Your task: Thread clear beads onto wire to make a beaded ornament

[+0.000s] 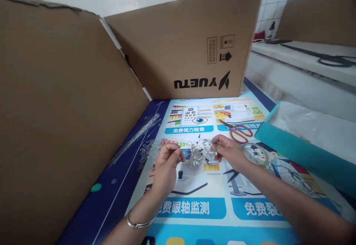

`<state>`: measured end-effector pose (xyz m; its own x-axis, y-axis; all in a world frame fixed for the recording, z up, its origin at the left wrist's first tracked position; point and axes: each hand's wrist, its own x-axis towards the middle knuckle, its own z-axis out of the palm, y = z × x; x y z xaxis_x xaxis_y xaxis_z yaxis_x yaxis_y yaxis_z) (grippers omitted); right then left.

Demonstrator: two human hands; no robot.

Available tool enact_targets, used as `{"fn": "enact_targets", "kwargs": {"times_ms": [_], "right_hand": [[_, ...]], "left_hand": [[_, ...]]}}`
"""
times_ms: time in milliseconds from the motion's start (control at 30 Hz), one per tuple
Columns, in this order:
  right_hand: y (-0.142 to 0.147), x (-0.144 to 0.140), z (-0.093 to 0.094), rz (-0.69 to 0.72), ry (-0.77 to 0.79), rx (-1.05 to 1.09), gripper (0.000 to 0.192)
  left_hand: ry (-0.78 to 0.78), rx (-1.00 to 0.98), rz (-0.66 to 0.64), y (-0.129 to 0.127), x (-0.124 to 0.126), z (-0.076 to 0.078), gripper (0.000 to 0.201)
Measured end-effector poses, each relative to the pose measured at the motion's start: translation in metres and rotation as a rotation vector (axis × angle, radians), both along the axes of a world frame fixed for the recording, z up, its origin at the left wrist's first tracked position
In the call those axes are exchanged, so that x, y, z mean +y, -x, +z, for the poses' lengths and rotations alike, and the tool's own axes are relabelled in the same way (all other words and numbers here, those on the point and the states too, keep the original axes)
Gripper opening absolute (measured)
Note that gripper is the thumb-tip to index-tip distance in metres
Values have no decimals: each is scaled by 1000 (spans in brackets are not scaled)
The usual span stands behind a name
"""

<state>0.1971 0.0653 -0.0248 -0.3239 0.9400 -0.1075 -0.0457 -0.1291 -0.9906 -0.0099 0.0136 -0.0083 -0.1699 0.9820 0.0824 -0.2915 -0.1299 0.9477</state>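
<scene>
Between my hands is a tangled beaded wire piece point(198, 153) with clear beads, thin wires and small dark bits. My left hand point(168, 160), a silver bangle on its wrist, pinches the ends of the wires on its left side. On the other side my right hand point(226, 149) grips the piece between thumb and fingers. Just left of my left hand lies a spread of clear and pinkish beads point(151, 150). Red-handled scissors point(241, 133) lie beyond my right hand, and a coil of thin wire point(257, 154) is beside that forearm.
A bundle of straight wires point(136, 137) lies along the left. Tall cardboard panels point(183, 48) stand at the left and back. To the right is a teal box point(303, 146) with a white lining. Dark blades point(231, 175) show under my right forearm.
</scene>
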Motion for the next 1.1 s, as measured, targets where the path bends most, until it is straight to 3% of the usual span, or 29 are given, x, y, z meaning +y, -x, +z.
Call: {"fn": "enact_targets", "kwargs": {"times_ms": [133,267,567,733,1100], "right_hand": [[-5,1,12,-10,-92,-62,20],[-5,-1,10,-22,-118,-82,15],[2,-3,-8,-58,-61,90,12],[7,-7,-14,-46,-63,92,10],[15,-13,-12,-23,-71,81,7]], "left_hand": [[93,-35,-128,-2,0,-11,3],[120,-101,-238,-7,-3,-18,6],[167,-57,-267,-6,3,-21,21],[193,-163,-396,-6,5,-26,33],[255,-182,-466,-4,7,-26,30]]}}
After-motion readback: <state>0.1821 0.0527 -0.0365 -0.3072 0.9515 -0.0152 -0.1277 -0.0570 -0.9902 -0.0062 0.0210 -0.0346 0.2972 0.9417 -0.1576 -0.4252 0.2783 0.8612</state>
